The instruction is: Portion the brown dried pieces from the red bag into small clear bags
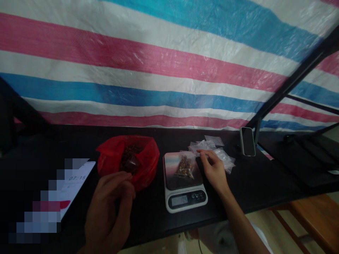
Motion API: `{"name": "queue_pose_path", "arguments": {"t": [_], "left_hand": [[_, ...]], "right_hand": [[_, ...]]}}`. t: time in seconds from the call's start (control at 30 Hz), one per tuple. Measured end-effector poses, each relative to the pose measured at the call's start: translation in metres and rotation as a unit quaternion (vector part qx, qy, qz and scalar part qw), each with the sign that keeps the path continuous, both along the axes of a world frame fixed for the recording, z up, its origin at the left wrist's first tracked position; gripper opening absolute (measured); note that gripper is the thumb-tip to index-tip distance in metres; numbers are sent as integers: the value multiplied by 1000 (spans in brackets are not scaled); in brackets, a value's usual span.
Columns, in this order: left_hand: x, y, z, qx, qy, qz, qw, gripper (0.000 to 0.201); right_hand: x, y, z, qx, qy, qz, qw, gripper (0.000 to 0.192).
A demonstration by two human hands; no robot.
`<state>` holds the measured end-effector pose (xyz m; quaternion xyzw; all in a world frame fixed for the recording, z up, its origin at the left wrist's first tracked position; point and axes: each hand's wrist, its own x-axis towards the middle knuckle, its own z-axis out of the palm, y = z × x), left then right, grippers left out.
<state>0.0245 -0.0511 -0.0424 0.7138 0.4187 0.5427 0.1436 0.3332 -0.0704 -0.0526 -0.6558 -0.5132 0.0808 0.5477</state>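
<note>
My left hand (111,208) is at the front rim of a red plastic bag (150,165), thumb and fingers drawn together; what they grip, if anything, is hidden. Inside the bag lie small dark brown pieces and a dark, see-through cup-like object (132,163). A small clear plastic bag (185,166) with brown bits rests on the plate of a white kitchen scale (169,204), whose display is lit. My right hand (213,171) reaches in from the right, its fingertips pinched at the small bag's upper right corner. Flat clear bags (225,158) lie beside and behind that hand.
On the left lies a lit phone (76,183), partly pixelated. Another phone (248,141) stands upright at the back right against a dark frame. Striped plastic sheeting (159,60) slopes behind the black table (148,218). A wooden bench (315,218) is below right.
</note>
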Motion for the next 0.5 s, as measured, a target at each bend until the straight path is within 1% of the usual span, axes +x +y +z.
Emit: {"name": "queue_pose_path", "arguments": {"t": [0.1, 0.17, 0.23, 0.37, 0.43, 0.5], "left_hand": [[-1, -2, -3, -16, -15, 1, 1000, 8], [-2, -1, -5, -31, -39, -5, 999, 8], [-5, 1, -9, -40, -42, -15, 998, 9], [-11, 7, -22, -27, -10, -40, 999, 8], [-10, 7, -26, -32, -22, -49, 998, 9], [-4, 5, -27, -38, -42, -57, 997, 12]], "right_hand": [[0, 1, -1, -2, 7, -19, 1000, 32], [1, 1, -2, -5, 2, -22, 1000, 34], [0, 2, -3, -8, -6, -18, 1000, 35], [-3, 3, -5, -22, -21, -15, 999, 30], [-5, 4, -4, -33, -26, -16, 999, 27], [-7, 5, -2, -42, -26, -14, 999, 28]]}}
